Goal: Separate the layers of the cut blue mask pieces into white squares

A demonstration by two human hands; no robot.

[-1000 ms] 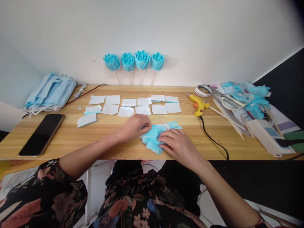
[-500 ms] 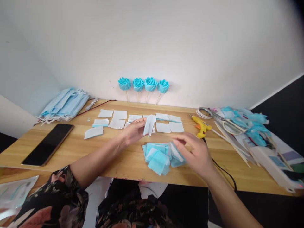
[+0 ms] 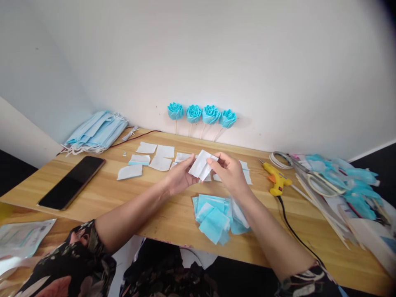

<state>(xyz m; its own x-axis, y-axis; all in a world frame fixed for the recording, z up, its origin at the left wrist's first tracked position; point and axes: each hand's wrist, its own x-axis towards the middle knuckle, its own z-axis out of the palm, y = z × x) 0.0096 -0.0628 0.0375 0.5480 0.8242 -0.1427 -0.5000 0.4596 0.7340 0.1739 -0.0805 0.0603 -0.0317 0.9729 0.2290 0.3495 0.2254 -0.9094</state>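
Note:
My left hand (image 3: 179, 176) and my right hand (image 3: 229, 173) both pinch one white square of mask fabric (image 3: 201, 165), held up above the wooden table (image 3: 130, 198). The left hand grips its lower left edge and the right hand its upper right edge. Just below my hands, near the table's front edge, lies a loose pile of blue fabric squares (image 3: 216, 214). Behind my hands, several white fabric squares (image 3: 154, 159) lie in rows on the table.
Blue fabric roses on sticks (image 3: 202, 114) lean on the wall. A stack of blue face masks (image 3: 95, 132) and a black phone (image 3: 72, 181) lie at left. A yellow glue gun (image 3: 276, 179) with black cord, scissors (image 3: 321, 183), tape (image 3: 278, 159), sticks and blue scraps lie at right.
My left hand lifted a white square from the blue pile. My right hand left the pile and rose to pinch the same square. The camera tilted and shifted.

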